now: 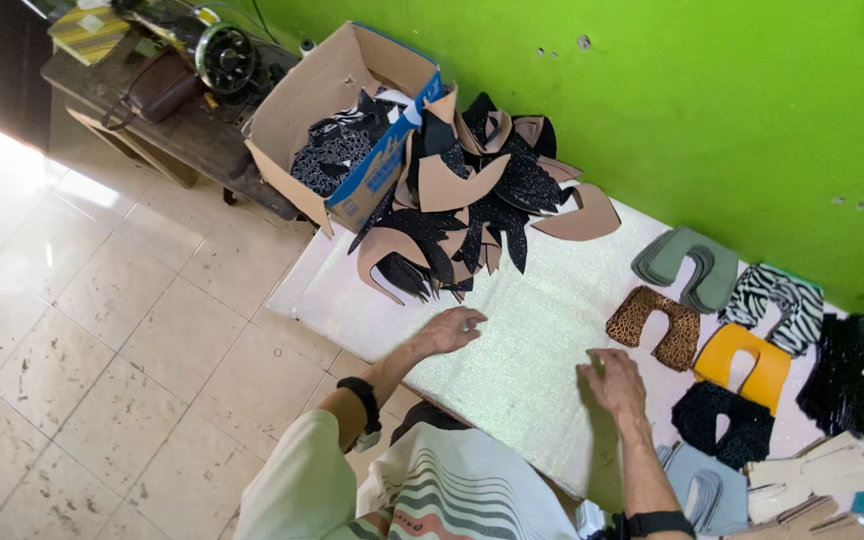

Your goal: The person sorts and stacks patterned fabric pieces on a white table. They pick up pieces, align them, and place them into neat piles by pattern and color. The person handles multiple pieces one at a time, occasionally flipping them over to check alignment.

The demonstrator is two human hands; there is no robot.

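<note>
Against a bright green wall, the white desk (pixel 512 340) carries everything. Left hand (pixel 452 329) rests near the front edge, grip loosely curled, empty, just below the black-and-tan cutout pile (pixel 462 190). Right hand (pixel 612 382), grip spread flat, lies beside the leopard-print piece (pixel 655 326).

Open cardboard box (pixel 337 95) – brown, blue side panel – table's far-left end.

on the white glittery worktop (pixel 512 330), a heap of black and tan cut shoe pieces (pixel 462 190) fills the far left corner. along the right edge lie a grey-green piece (pixel 687 265), a zebra-striped one (pixel 780 300), a leopard-spotted one (pixel 655 325), a yellow one (pixel 745 365) and a black speckled one (pixel 722 420). the wall (pixel 712 100) is bright green.
</note>
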